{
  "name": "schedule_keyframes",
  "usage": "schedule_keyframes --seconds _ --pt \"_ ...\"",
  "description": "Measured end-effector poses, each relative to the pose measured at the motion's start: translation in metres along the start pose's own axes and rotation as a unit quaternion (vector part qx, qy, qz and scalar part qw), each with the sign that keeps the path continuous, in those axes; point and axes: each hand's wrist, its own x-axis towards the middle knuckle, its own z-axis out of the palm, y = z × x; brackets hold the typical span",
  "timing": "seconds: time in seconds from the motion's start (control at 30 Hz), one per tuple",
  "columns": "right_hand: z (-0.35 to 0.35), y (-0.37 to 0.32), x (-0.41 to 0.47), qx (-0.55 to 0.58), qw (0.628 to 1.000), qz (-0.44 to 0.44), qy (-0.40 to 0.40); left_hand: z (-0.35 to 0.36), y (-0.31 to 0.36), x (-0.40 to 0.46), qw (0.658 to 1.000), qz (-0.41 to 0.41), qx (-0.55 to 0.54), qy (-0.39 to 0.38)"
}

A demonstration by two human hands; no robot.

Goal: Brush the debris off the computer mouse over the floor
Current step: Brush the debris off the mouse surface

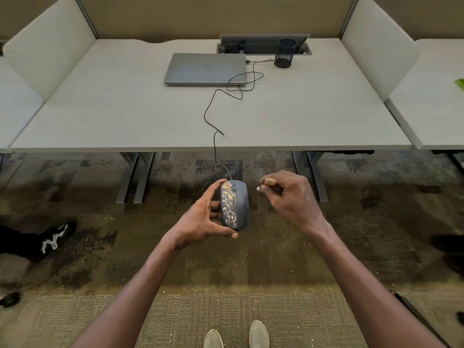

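Observation:
A dark blue wired computer mouse (237,204) is held above the carpet floor (226,267), in front of the desk edge. Tan crumbly debris covers its left half. My left hand (203,219) grips the mouse from the left, thumb at its rear and fingers curled round its front and underside. My right hand (288,197) hovers just right of the mouse, apart from it, with fingers curled and nothing visibly held. The mouse cable (214,116) runs up over the desk edge toward the laptop.
A grey desk (125,116) stands ahead with a closed laptop (206,69) and a black mesh cup (285,54) at the back. Desk legs (135,177) flank the hands. Another person's black shoe (52,237) is at left. My own shoes (236,335) are below.

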Motion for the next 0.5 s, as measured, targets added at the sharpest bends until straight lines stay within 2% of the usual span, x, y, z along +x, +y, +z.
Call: schedule_keyframes --seconds 0.13,0.3,0.43,0.5 --pt "0.001 -0.006 -0.003 -0.013 0.999 0.041 -0.014 0.002 0.002 0.001 1.000 0.004 -0.002 -0.013" --pt "0.006 -0.003 0.000 0.043 0.991 0.122 -0.040 0.002 0.005 0.002 0.999 0.008 -0.011 -0.029" --pt "0.014 0.003 0.007 0.189 0.946 0.247 -0.088 0.002 0.006 0.004 0.999 0.005 -0.011 -0.041" --pt "0.016 0.004 0.012 0.240 0.923 0.279 -0.111 0.001 0.006 0.005 0.999 0.003 -0.008 -0.047"
